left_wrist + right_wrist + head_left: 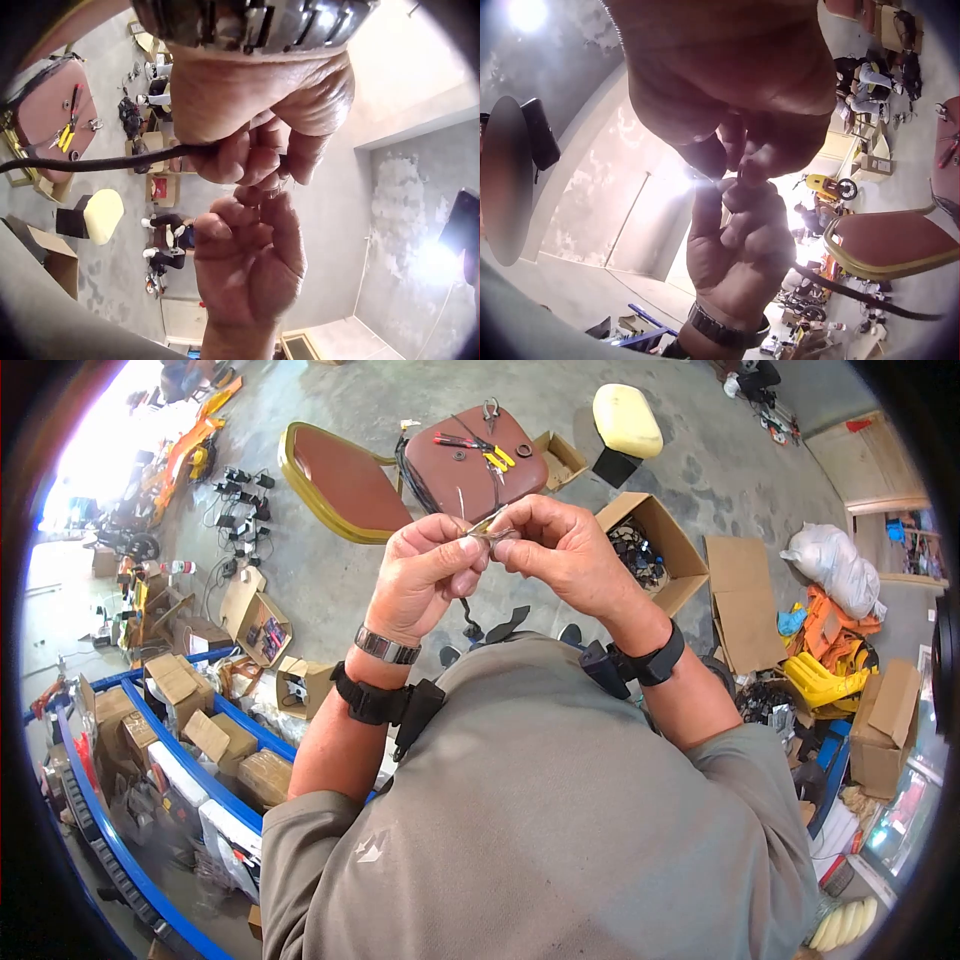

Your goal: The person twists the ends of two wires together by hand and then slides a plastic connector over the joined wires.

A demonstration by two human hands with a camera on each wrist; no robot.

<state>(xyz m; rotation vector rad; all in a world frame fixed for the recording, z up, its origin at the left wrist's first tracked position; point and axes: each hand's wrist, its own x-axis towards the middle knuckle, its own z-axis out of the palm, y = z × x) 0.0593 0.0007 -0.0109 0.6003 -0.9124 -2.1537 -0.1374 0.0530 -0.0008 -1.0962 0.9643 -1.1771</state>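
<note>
My left hand (425, 565) grips a black cable (112, 163) near its end; the cable trails out past the palm. Thin bare wires (481, 528) stick out between the fingertips of both hands in the head view. With thumb and forefinger, my right hand (565, 545) pinches the wire ends, its fingertips right against the left hand's. In the left wrist view the right hand (251, 270) faces the left one from below. Fingers hide most of the join.
A chair with a brown padded seat (430, 470) bears yellow-handled cutters (500, 457), a red-handled tool (455, 440), pliers (490, 415) and a tape ring (524, 450). An open carton (680, 575) of cables stands to the right. Blue-framed shelving (215, 755) with boxes is at left.
</note>
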